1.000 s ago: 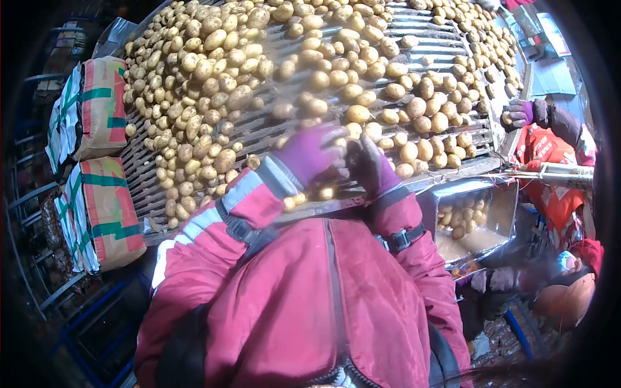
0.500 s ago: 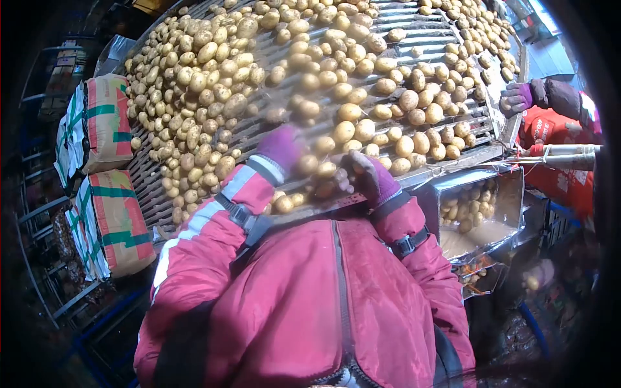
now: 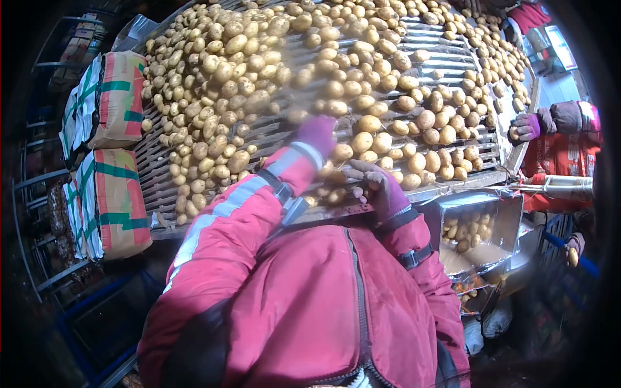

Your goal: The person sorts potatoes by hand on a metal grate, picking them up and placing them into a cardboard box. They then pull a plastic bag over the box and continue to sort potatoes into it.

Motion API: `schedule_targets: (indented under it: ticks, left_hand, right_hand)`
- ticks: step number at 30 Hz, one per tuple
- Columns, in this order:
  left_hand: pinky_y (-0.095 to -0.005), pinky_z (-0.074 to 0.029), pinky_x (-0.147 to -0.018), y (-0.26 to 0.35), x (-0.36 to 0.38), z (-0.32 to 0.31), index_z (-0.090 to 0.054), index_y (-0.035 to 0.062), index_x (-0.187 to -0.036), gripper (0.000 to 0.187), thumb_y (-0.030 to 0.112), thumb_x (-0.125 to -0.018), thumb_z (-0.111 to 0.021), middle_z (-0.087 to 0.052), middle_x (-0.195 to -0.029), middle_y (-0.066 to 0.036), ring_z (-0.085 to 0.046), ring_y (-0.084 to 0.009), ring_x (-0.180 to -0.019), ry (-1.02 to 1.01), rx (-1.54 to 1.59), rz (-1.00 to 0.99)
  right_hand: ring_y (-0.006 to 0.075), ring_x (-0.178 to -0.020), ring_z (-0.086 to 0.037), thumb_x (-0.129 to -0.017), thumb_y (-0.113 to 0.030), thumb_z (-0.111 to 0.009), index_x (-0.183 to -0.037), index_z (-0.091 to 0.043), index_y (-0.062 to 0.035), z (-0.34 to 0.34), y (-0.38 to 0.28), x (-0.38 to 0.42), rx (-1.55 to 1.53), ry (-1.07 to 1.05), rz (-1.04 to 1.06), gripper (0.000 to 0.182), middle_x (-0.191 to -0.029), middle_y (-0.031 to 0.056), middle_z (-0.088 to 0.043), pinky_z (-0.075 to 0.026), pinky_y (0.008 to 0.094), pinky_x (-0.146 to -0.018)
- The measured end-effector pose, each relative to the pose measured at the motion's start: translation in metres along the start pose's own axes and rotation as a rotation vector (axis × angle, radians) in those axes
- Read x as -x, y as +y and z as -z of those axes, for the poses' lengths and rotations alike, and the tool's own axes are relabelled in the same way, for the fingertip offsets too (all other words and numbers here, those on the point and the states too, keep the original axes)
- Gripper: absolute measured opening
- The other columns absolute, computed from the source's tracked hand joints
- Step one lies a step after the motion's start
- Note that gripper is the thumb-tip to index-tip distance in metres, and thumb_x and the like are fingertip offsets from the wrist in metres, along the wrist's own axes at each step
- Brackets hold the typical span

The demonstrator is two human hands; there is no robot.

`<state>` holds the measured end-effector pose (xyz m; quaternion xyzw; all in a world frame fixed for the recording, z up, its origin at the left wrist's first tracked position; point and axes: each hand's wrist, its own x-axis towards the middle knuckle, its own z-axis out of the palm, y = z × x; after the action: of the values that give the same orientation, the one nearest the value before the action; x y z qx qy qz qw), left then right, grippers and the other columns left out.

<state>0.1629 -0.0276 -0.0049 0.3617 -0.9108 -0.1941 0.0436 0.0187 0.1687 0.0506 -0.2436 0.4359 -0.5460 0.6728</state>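
Many potatoes (image 3: pixel 220 71) lie spread over a slatted metal table (image 3: pixel 446 48), packed thickest at the left and back. My left hand (image 3: pixel 315 137), in a purple glove, is over the slats among the potatoes; its fingers are turned away and blurred, so their grip is hidden. Close to the table's front edge is my right hand (image 3: pixel 386 191), also gloved, with thumb and fingers apart, pointing left beside several potatoes. No potato shows clearly inside it.
Two taped cartons (image 3: pixel 123 200) stand along the left side. A lined box (image 3: pixel 482 213) with potatoes is at the right front. Another person's gloved hand (image 3: pixel 527 127) is at the right edge, near red sacks (image 3: pixel 559 158). At the far lower right, a hand (image 3: pixel 574 246) holds a potato.
My left hand has moved right and slightly up, its sleeve reaching further across. My right hand stays near the front edge, its fingers more spread. The whole view has shifted a little.
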Motion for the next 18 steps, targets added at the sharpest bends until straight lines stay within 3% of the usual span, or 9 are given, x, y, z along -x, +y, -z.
schedule_targets:
  ticks: [4, 7, 8, 11, 13, 14, 15, 17, 18]
  left_hand:
    - [-0.0423, -0.051, -0.089, 0.034, 0.021, 0.049, -0.065, 0.0057, -0.105, 0.029, 0.025, -0.084, -0.069, -0.066, -0.105, -0.015, -0.063, -0.0306, -0.098, -0.162, 0.531, 0.239]
    - [-0.0409, -0.050, -0.089, 0.034, 0.054, 0.054, -0.065, 0.0054, -0.107, 0.029, 0.023, -0.085, -0.070, -0.065, -0.107, -0.014, -0.062, -0.0292, -0.099, -0.339, 0.642, -0.131]
    - [-0.0413, -0.050, -0.089, 0.025, 0.061, 0.061, -0.066, 0.0072, -0.110, 0.028, 0.023, -0.087, -0.068, -0.065, -0.112, -0.012, -0.061, -0.0290, -0.102, 0.022, 0.271, -0.504]
    - [-0.0424, -0.050, -0.094, -0.038, 0.047, 0.095, -0.065, 0.0078, -0.119, 0.035, 0.025, -0.089, -0.067, -0.063, -0.120, -0.015, -0.060, -0.0296, -0.110, 0.118, 0.403, 0.047]
    - [-0.0420, -0.048, -0.101, -0.082, 0.033, 0.135, -0.060, 0.0035, -0.130, 0.047, 0.023, -0.088, -0.069, -0.060, -0.128, -0.021, -0.058, -0.0313, -0.120, 0.117, 0.345, 0.396]
    - [-0.0430, -0.046, -0.105, -0.132, 0.029, 0.116, -0.058, 0.0026, -0.132, 0.048, 0.022, -0.088, -0.066, -0.057, -0.134, -0.022, -0.056, -0.0323, -0.123, 0.240, 0.151, 0.309]
    - [-0.0435, -0.044, -0.107, -0.136, 0.025, 0.119, -0.059, 0.0039, -0.131, 0.048, 0.020, -0.087, -0.066, -0.058, -0.134, -0.021, -0.055, -0.0343, -0.124, 0.277, -0.014, 0.199]
    - [-0.0443, -0.045, -0.105, -0.129, 0.022, 0.107, -0.059, 0.0064, -0.132, 0.051, 0.022, -0.085, -0.067, -0.058, -0.133, -0.019, -0.056, -0.0363, -0.121, 0.161, -0.160, 0.216]
    - [-0.0449, -0.048, -0.101, -0.111, 0.024, 0.112, -0.064, 0.0121, -0.124, 0.042, 0.026, -0.085, -0.066, -0.062, -0.124, -0.016, -0.059, -0.0350, -0.115, 0.180, -0.094, 0.211]
  right_hand:
    - [0.0126, -0.080, -0.057, -0.089, -0.036, -0.057, -0.143, -0.047, 0.0042, -0.004, 0.000, 0.005, -0.315, 0.055, -0.162, 0.068, -0.118, 0.0106, -0.067, -0.049, 0.0227, -0.069]
    - [0.0124, -0.079, -0.056, -0.087, -0.039, -0.054, -0.143, -0.047, 0.0038, -0.021, -0.021, 0.000, -0.297, -0.041, -0.126, 0.071, -0.117, 0.0096, -0.066, -0.047, 0.0221, -0.068]
    - [0.0118, -0.077, -0.055, -0.087, -0.040, -0.052, -0.140, -0.050, 0.0036, -0.027, -0.020, 0.001, -0.282, 0.032, -0.137, 0.069, -0.115, 0.0092, -0.066, -0.045, 0.0215, -0.065]
    - [0.0112, -0.073, -0.053, -0.090, -0.039, -0.050, -0.133, -0.055, 0.0030, -0.030, -0.001, 0.002, -0.295, 0.145, -0.159, 0.061, -0.108, 0.0079, -0.066, -0.042, 0.0212, -0.060]
    - [0.0106, -0.067, -0.052, -0.094, -0.036, -0.048, -0.127, -0.058, 0.0022, -0.026, 0.013, -0.001, 0.033, 0.088, 0.038, 0.052, -0.100, 0.0068, -0.065, -0.040, 0.0215, -0.057]
    - [0.0103, -0.065, -0.051, -0.096, -0.035, -0.047, -0.125, -0.059, 0.0019, -0.027, 0.014, -0.002, 0.152, 0.048, 0.108, 0.048, -0.096, 0.0063, -0.064, -0.040, 0.0216, -0.056]
    - [0.0100, -0.062, -0.050, -0.098, -0.033, -0.045, -0.123, -0.060, 0.0015, -0.029, 0.014, -0.003, 0.267, 0.017, 0.183, 0.045, -0.091, 0.0058, -0.064, -0.039, 0.0216, -0.055]
    - [0.0094, -0.058, -0.049, -0.102, -0.031, -0.042, -0.120, -0.060, 0.0010, -0.032, 0.006, -0.007, 0.350, -0.038, 0.214, 0.041, -0.083, 0.0050, -0.062, -0.038, 0.0217, -0.053]
    - [0.0091, -0.056, -0.048, -0.103, -0.030, -0.041, -0.119, -0.060, 0.0008, -0.032, 0.002, -0.009, 0.364, -0.050, 0.194, 0.040, -0.080, 0.0047, -0.061, -0.038, 0.0216, -0.052]
